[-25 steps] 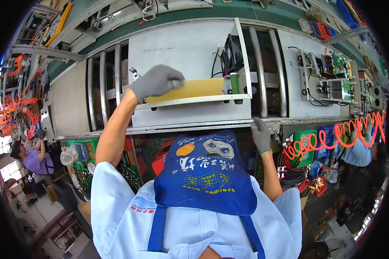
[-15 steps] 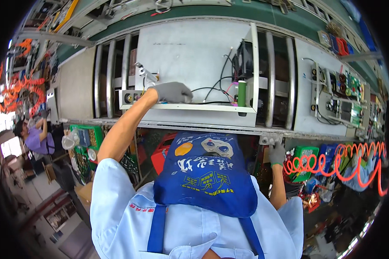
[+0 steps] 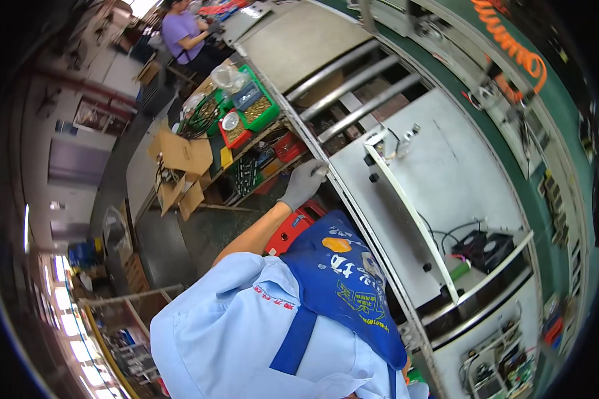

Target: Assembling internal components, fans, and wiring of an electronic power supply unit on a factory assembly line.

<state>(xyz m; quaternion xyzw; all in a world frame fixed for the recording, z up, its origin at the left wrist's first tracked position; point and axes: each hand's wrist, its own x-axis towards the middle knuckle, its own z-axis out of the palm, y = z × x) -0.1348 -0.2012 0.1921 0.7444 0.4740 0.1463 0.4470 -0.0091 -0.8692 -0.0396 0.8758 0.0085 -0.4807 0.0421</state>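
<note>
My left hand (image 3: pixel 304 183), in a grey glove, is at the near metal rail (image 3: pixel 353 207) of the conveyor. Its fingers are curled together, and whatever they hold, if anything, is hidden. On the conveyor stands a white metal frame (image 3: pixel 416 214) on a pale board (image 3: pixel 446 166). Black fans (image 3: pixel 484 249), dark cables and a green cylinder (image 3: pixel 459 270) lie at its lower end. A small silver bracket (image 3: pixel 406 143) is at its upper end. My right hand is mostly hidden beyond the blue apron (image 3: pixel 343 279), and its fingers cannot be made out.
Steel rollers (image 3: pixel 369 110) span the conveyor. Below the rail are a green bin (image 3: pixel 263 113) of small parts, a red box (image 3: pixel 289 233) and an open carton (image 3: pixel 183 156). A person (image 3: pixel 183 36) in purple works farther along. Another board with circuit parts (image 3: pixel 496 359) sits at lower right.
The view has swung to the left. My left hand has come away from the white frame and back to the conveyor's near rail. My right hand has dropped largely out of sight.
</note>
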